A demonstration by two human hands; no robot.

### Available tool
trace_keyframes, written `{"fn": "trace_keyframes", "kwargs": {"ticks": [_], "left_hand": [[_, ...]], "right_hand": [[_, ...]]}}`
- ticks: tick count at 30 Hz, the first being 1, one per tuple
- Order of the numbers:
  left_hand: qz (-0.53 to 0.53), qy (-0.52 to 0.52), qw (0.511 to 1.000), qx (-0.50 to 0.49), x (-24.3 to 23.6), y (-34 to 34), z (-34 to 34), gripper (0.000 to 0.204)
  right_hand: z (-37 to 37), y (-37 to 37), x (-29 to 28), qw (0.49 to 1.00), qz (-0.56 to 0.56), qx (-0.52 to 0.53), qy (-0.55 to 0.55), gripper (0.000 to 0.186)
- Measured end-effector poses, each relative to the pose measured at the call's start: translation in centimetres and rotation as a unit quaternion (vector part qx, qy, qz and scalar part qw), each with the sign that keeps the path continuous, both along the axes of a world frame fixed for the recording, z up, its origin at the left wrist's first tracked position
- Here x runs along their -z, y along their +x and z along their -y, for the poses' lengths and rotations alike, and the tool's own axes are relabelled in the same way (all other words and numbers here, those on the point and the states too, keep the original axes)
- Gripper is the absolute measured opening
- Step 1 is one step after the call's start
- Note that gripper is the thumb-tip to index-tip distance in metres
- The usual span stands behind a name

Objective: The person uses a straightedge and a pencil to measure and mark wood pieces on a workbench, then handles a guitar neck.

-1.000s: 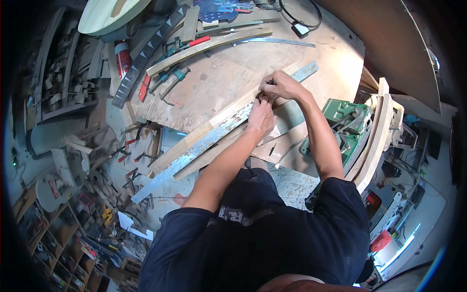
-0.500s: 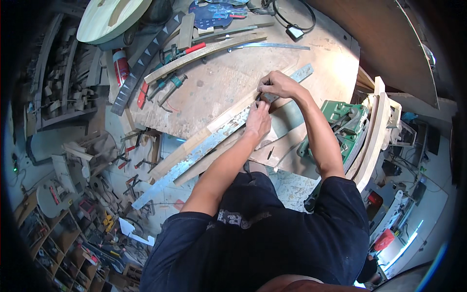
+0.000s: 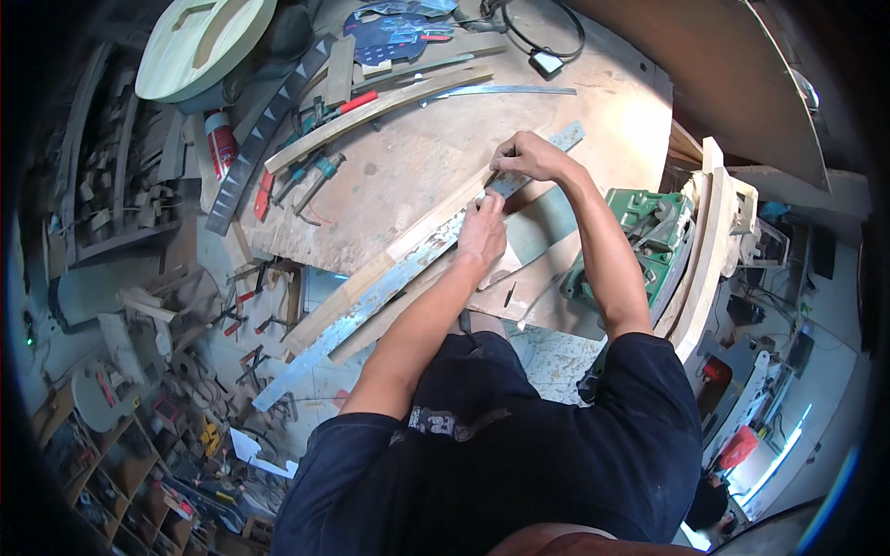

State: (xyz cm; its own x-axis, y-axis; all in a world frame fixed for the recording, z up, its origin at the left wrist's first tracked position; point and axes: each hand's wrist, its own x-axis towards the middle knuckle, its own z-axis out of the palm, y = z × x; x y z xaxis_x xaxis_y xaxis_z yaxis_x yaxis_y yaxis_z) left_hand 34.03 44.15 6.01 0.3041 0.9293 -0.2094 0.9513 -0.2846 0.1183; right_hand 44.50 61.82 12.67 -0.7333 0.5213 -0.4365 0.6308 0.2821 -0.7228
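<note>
At mid-frame, my left grip (image 3: 482, 228) curls half closed at a long, straight, mottled blue-grey bar (image 3: 371, 298) slanting from lower left to upper centre, beside a pale wooden strip (image 3: 345, 302) on the brown wooden bench (image 3: 371, 206); my right grip (image 3: 526, 156) pinches nearly closed, any hold hidden

Shows pale blue mottled with brown along the long bar (image 3: 408, 269), light tan on the wooden strip (image 3: 354, 295). Repeats white triangles down the dark grey band (image 3: 243, 172). Carries red and white on the can (image 3: 221, 145), green on the machine (image 3: 654, 248), dark navy on the shirt (image 3: 538, 468).
</note>
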Motion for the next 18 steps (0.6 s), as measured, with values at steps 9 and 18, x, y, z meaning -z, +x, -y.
{"fn": "trace_keyframes", "kwargs": {"ticks": [9,18], "left_hand": [[0.010,-0.020,1.000,-0.001,0.9,0.0,0.0,0.042],[0.015,-0.012,1.000,-0.003,-0.4,0.0,-0.2,0.052]], "right_hand": [[-2.2,1.8,0.9,0.998,0.029,0.031,-0.035,0.029],[-6.1,6.1,1.4,0.994,0.054,0.089,0.024,0.029]]}}
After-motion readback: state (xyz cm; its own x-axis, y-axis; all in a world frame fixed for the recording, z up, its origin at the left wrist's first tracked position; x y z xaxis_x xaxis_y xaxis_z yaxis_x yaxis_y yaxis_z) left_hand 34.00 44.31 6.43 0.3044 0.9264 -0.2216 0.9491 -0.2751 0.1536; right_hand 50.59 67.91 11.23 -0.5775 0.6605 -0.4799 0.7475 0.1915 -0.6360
